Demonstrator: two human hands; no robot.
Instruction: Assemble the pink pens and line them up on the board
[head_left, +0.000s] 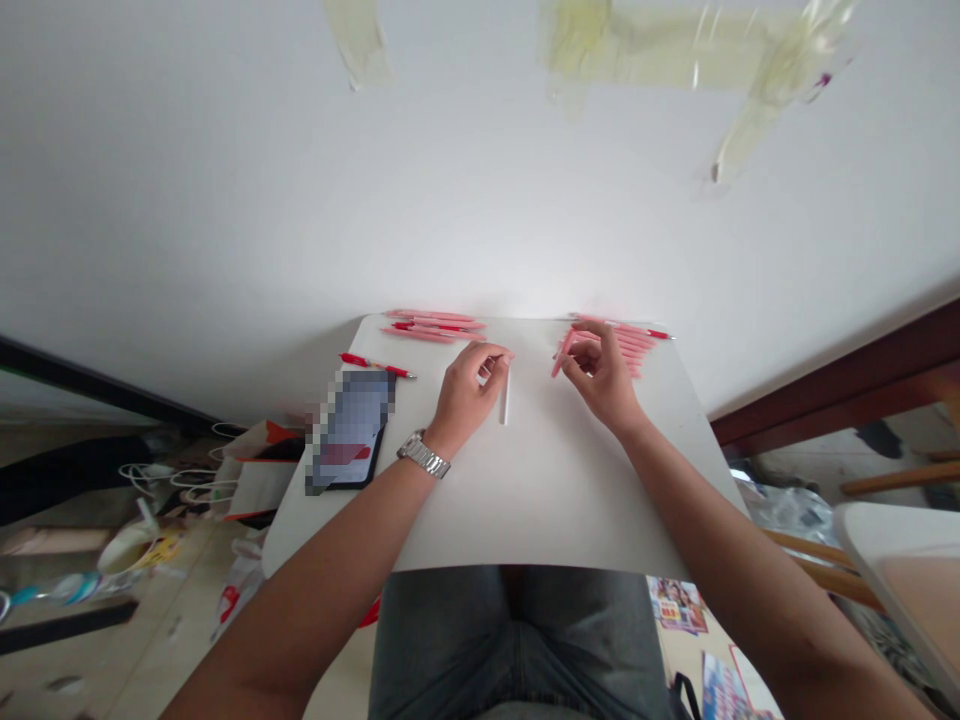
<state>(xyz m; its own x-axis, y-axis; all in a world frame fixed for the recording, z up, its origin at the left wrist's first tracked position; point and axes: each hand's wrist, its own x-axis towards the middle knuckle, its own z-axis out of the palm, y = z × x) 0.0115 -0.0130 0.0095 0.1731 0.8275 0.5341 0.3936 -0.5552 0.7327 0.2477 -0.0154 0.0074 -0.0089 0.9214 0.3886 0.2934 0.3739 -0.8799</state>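
Note:
My left hand (474,385), with a metal watch (424,453) at its wrist, pinches the top end of a thin white stick (505,398), possibly a pen refill. The stick points down towards me over the white table (525,490). Between the thumb and fingers of my right hand (602,375) is a pink pen barrel (563,352), held at a slant. Several pink pens (634,345) lie beside and partly behind that hand. Beyond my left hand, more pink pens (427,334) lie in a group with a red one among them.
A phone (352,430) with a blurred-out screen lies at the table's left edge, just below a red pen (377,366). The wall (480,180) rises directly behind the table. A white chair (900,540) stands at the right; boxes and cables (202,480) clutter the floor at left.

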